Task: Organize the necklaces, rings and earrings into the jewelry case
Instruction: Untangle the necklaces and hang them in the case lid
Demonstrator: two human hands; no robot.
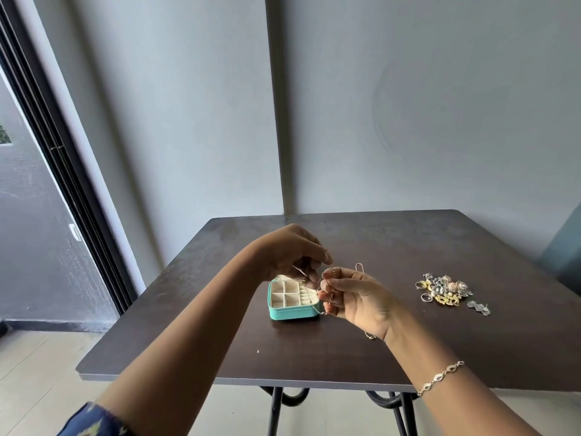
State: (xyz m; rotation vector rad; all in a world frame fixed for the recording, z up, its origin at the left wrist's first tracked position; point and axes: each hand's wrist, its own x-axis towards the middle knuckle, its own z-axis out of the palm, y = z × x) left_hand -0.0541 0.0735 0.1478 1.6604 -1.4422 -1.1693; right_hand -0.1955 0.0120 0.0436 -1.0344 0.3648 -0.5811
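A small teal jewelry case [290, 312] lies open on the dark table [314, 350], showing cream compartments. Above its far right corner my left hand [292, 253] pinches one end of a thin necklace chain [316, 305]. My right hand [355, 297] holds the other part of that chain, with an orange pendant dangling by the case's right edge. The lid is hidden behind my left hand. A pile of loose earrings and rings [445, 291] lies on the table to the right, apart from both hands.
A thin metal clip [359, 266] lies just behind my right hand. A small ring [370, 336] sits under my right wrist. The wall stands right behind the table; a sliding door frame [63, 171] is on the left.
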